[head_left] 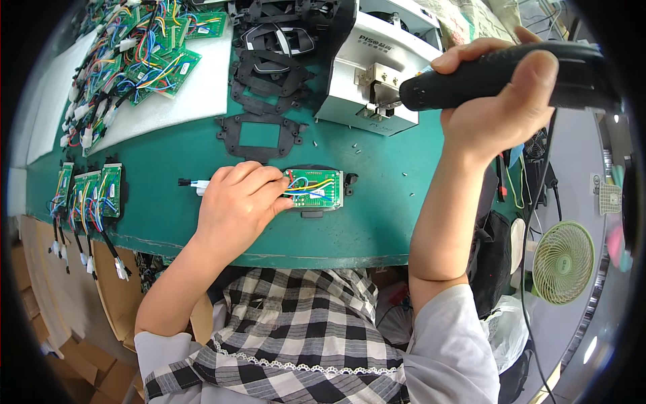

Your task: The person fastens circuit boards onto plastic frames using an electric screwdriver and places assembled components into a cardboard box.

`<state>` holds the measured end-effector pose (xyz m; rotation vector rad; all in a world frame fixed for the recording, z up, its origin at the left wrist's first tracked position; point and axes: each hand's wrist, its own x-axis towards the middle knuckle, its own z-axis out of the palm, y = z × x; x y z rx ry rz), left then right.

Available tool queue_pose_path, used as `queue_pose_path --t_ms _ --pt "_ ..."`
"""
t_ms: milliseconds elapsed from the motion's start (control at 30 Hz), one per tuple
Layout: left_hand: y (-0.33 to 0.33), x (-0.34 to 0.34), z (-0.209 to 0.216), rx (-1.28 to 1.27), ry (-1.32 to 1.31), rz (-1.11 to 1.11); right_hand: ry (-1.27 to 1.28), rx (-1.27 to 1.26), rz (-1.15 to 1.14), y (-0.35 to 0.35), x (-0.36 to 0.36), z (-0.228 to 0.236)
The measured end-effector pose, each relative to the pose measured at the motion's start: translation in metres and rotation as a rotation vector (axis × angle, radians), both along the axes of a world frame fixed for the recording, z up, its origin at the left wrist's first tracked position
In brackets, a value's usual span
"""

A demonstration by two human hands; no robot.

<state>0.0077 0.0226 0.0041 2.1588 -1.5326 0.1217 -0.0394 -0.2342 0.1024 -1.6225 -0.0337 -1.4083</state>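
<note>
My right hand [494, 108] is wrapped round a black electric screwdriver [471, 84], raised at the upper right. The driver's front end is at the metal outlet [385, 84] of a silver box-shaped screw feeder [367, 60]; its tip is hard to make out there. On the green bench, my left hand [243, 195] grips the left end of a green circuit board [326, 180] with coloured wires. This board lies on a black plastic frame [312, 214], mostly hidden beneath it. White and black connectors [195, 184] stick out left of that hand.
Several loose screws [404, 174] are scattered on the green bench [363, 229]. Black plastic frames [260, 135] are stacked beyond my left hand. Wired boards [178, 71] are heaped on white foam at the far left. Several assembled boards [111, 192] stand by the left edge, wires hanging over.
</note>
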Motion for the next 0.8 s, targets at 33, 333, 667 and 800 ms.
queue_pose_path --t_ms 33,333,667,800 --pt "0.000 0.000 -0.002 -0.013 -0.010 0.007 -0.010 -0.014 -0.034 0.003 0.003 -0.001" --pt "-0.001 -0.001 -0.009 -0.073 -0.015 0.054 0.132 0.179 0.116 0.028 -0.008 -0.010" --pt "-0.004 -0.001 -0.014 -0.139 -0.068 0.083 0.278 0.149 0.398 0.101 -0.012 -0.045" --pt "-0.001 0.001 -0.018 -0.129 -0.094 0.081 0.292 0.090 0.366 0.107 -0.006 -0.053"
